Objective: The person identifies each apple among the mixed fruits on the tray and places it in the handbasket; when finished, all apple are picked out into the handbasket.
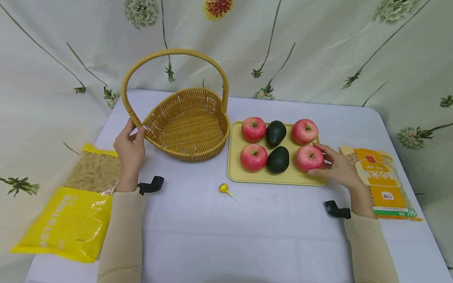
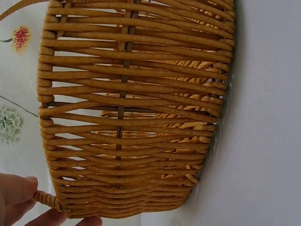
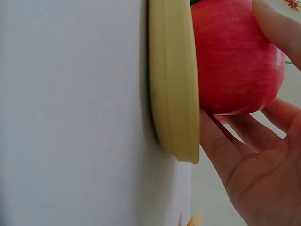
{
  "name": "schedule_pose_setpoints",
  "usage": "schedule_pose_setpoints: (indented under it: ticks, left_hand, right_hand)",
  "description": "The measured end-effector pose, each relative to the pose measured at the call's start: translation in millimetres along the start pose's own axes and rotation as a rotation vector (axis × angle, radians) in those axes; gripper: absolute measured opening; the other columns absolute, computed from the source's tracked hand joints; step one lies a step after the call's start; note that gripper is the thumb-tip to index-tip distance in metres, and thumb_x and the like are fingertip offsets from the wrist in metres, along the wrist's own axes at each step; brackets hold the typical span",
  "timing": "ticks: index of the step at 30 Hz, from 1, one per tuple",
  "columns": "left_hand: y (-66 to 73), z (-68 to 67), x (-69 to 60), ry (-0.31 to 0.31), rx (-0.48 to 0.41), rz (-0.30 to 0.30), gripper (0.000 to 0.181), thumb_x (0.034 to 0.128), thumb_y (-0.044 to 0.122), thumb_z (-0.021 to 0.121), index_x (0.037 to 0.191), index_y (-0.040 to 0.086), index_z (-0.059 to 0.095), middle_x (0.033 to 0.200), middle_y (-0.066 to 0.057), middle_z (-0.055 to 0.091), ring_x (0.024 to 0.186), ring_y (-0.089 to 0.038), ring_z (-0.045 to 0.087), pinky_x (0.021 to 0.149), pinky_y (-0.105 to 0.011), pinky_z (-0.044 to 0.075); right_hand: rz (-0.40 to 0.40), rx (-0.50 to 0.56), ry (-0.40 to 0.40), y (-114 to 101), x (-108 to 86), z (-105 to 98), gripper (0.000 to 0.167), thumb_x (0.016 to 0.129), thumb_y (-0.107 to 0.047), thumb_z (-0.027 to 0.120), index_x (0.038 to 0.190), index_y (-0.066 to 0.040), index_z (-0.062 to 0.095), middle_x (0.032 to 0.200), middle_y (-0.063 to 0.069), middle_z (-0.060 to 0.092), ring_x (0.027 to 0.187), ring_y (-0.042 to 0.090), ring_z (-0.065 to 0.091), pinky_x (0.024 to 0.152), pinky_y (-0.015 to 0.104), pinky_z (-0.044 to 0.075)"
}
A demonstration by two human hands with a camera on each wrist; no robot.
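A brown wicker basket (image 1: 191, 129) with a tall arched handle (image 1: 175, 52) stands at the back left of the table. My left hand (image 1: 130, 151) pinches the foot of that handle on its left side; the left wrist view shows thumb and fingers around it, close to the woven wall (image 2: 127, 108). At the right, my right hand (image 1: 337, 167) holds the front right apple (image 1: 309, 158), thumb on its near side and fingers behind. That apple (image 3: 235, 56) is at the edge of a yellow tray (image 1: 235, 177). Also in the tray are three more red apples (image 1: 253, 157) and two dark avocados (image 1: 277, 160).
A yellow-wrapped lollipop (image 1: 223, 188) lies on the white tabletop in front of the tray. Left of my left arm is a large yellow bag (image 1: 74, 212). An orange-labelled bag (image 1: 383, 181) lies beside my right hand. A flower-patterned cloth (image 1: 318, 59) hangs behind.
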State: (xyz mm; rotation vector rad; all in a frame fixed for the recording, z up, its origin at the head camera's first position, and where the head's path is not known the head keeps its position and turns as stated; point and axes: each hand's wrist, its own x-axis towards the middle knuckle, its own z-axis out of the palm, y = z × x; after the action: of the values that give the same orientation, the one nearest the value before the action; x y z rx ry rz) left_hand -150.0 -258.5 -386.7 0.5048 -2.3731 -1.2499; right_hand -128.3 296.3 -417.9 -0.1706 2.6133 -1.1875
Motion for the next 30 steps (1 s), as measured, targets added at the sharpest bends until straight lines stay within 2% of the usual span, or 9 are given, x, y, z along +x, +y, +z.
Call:
schedule_pose_setpoints:
  ticks: [3,9,14,23,24,27,30]
  left_hand:
    - [-0.9,0.6,0.5,0.006,0.001,0.011,0.046,0.1013,0.025,0.051,0.146,0.032,0.044,0.141,0.0,0.057,0.112,-0.024,0.064,0.092,-0.032,0.055]
    - [-0.2,0.7,-0.2,0.006,0.001,0.004,0.045,0.1014,0.025,0.051,0.146,0.033,0.044,0.142,0.001,0.056,0.113,-0.025,0.064,0.093,-0.032,0.055]
    - [0.4,0.8,-0.4,0.005,0.007,-0.01,0.046,0.1017,0.026,0.05,0.146,0.034,0.043,0.143,0.002,0.055,0.114,-0.025,0.064,0.094,-0.034,0.054]
    - [1.2,1.4,0.3,0.002,-0.001,-0.034,0.046,0.1018,0.027,0.05,0.146,0.035,0.041,0.144,0.004,0.054,0.114,-0.023,0.064,0.093,-0.031,0.055]
    - [1.0,1.5,0.4,0.005,-0.002,-0.03,0.046,0.1018,0.027,0.05,0.146,0.034,0.041,0.144,0.004,0.054,0.114,-0.024,0.064,0.093,-0.031,0.055]
    - [0.6,1.8,0.5,0.009,-0.004,-0.029,0.046,0.1017,0.027,0.05,0.146,0.034,0.041,0.144,0.004,0.054,0.114,-0.024,0.064,0.093,-0.031,0.055]
    - [0.6,1.9,0.1,0.012,-0.004,-0.027,0.046,0.1017,0.027,0.05,0.146,0.034,0.041,0.144,0.004,0.054,0.114,-0.024,0.064,0.093,-0.031,0.055]
  right_hand:
    - [0.013,0.008,-0.003,-1,-0.7,0,0.09,0.081,-0.029,0.08,0.154,-0.013,0.029,0.151,0.018,0.04,0.131,0.04,0.044,0.094,0.017,0.049]
    - [0.02,0.02,-0.003,-4,-1.5,0,0.088,0.082,-0.03,0.079,0.154,-0.013,0.03,0.15,0.019,0.04,0.131,0.041,0.044,0.096,0.02,0.049]
    - [0.011,0.026,0.017,-5,-1.9,1,0.086,0.082,-0.028,0.079,0.153,-0.01,0.032,0.15,0.019,0.041,0.13,0.042,0.045,0.088,0.005,0.044]
    - [0.01,0.037,0.069,-6,-2.3,1,0.086,0.083,-0.029,0.079,0.153,-0.013,0.031,0.15,0.021,0.039,0.128,0.041,0.045,0.081,0.001,0.042]
    - [0.003,0.043,0.08,-6,-2.3,0,0.086,0.083,-0.028,0.079,0.153,-0.013,0.032,0.15,0.02,0.039,0.128,0.04,0.045,0.081,0.0,0.042]
    - [-0.046,0.064,0.125,-6,-2.0,-1,0.082,0.082,-0.022,0.079,0.151,-0.011,0.035,0.148,0.017,0.042,0.121,0.021,0.05,0.081,0.001,0.043]
    - [-0.091,0.081,0.163,-12,-1.3,-1,0.08,0.081,-0.016,0.08,0.149,-0.011,0.038,0.146,0.016,0.045,0.115,0.009,0.048,0.081,0.002,0.045]
